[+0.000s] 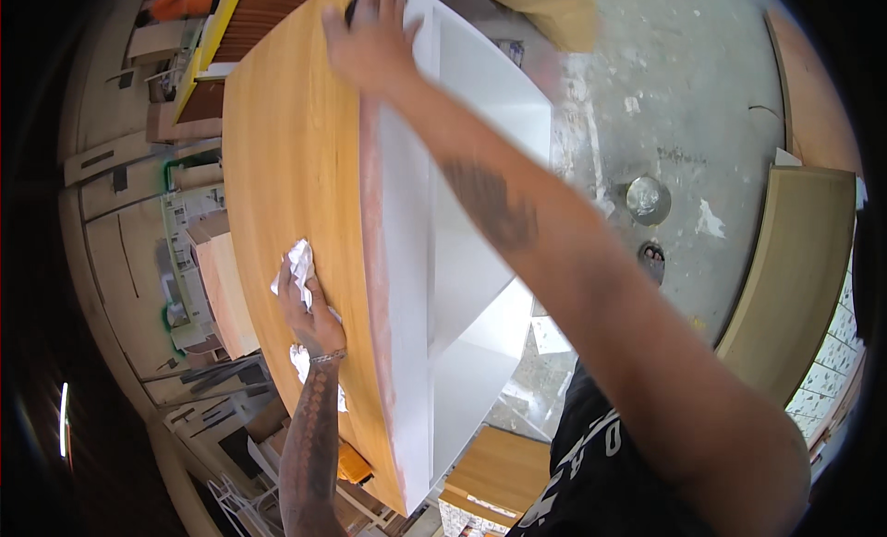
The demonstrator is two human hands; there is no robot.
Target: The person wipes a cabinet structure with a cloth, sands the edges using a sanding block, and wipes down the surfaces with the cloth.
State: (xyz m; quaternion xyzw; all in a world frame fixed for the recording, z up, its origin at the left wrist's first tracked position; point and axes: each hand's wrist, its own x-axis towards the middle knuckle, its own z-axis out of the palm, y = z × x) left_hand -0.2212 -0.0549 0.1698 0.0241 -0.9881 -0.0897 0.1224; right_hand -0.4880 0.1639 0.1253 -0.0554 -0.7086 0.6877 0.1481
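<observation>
Far left, upper corner: person in an orange top [189,1], partly cut off. Then a pale wooden box [229,292] just beside the cabinet, and a slatted brown piece [263,24] with yellow edging near its far end.

Next, the wood-grain panel [286,140], face up on the cabinet, taking up the middle. Left hand [314,317] lies on it around mid-length, fingers bunched over a crumpled white cloth [301,260]; cloth touches the panel, more white shows by the wrist. Can't tell if the fingers pinch it or only press. Bracelet [327,357] on that wrist. Orange item [353,465] at the panel's near end.

Reddish smears [374,214] run along the panel's long edge, beside the cabinet's white frame. Right hand [374,43] is at the far end, blurred, fingers spread; dark bit [352,9] between thumb and fingers, can't tell if gripped.

Rightward: open white compartments [490,84], stained grey floor [684,103], round metallic thing [649,200] on it, and a long olive-brown board [790,269] far right.
</observation>
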